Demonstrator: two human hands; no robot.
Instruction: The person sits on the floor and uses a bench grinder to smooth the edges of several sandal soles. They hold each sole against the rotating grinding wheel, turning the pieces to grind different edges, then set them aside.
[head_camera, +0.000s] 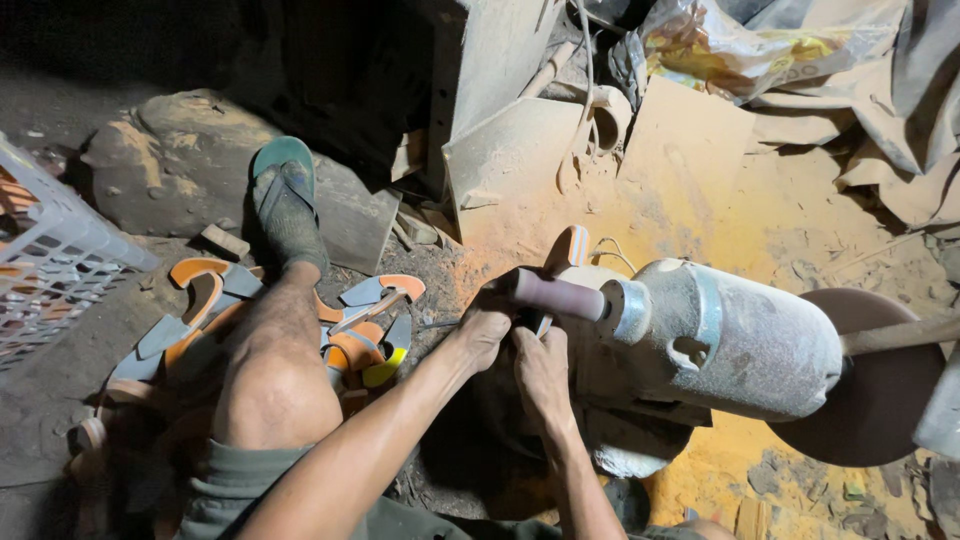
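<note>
Hands meet at frame centre: the left hand (487, 330) and right hand (541, 372) together pinch a small sole piece (541, 322), mostly hidden, under the cylindrical brown sanding drum (558, 294) of the dusty grey motor (735, 338). Orange-and-grey cut soles (352, 330) lie heaped at left, seemingly unsanded; how many are finished isn't visible.

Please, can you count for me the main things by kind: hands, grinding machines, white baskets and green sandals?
Hands: 2, the left hand and the right hand
Grinding machine: 1
White basket: 1
Green sandal: 1
Total: 5
</note>
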